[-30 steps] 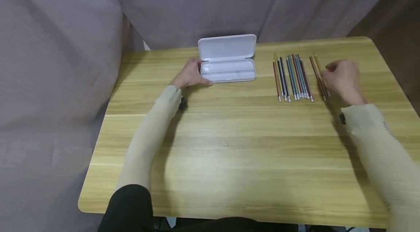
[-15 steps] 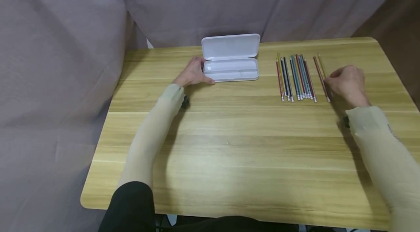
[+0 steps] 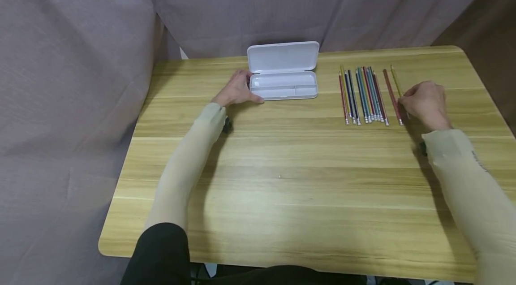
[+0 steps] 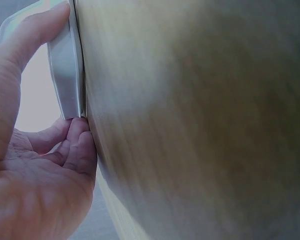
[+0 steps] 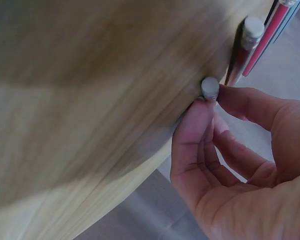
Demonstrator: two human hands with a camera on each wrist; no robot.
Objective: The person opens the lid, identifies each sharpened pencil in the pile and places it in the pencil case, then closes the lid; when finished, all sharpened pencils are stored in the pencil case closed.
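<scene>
The right hand (image 3: 423, 102) pinches one pencil (image 3: 397, 81) by its eraser end; lifted carelessly, it could knock the pencil (image 3: 392, 94) beside it. The left hand (image 3: 237, 91) grips the case (image 3: 283, 85).

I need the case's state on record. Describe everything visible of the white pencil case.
The white pencil case looks like smooth plastic, a long box with rounded corners. It lies open at the far edge of the wooden table, lid tilted up and back toward the curtain, tray flat. The tray looks empty, with a thin divider setting off a section at its right end. The left hand grips its left end, thumb on the rim in the left wrist view. The pencils lie apart to its right.
</scene>
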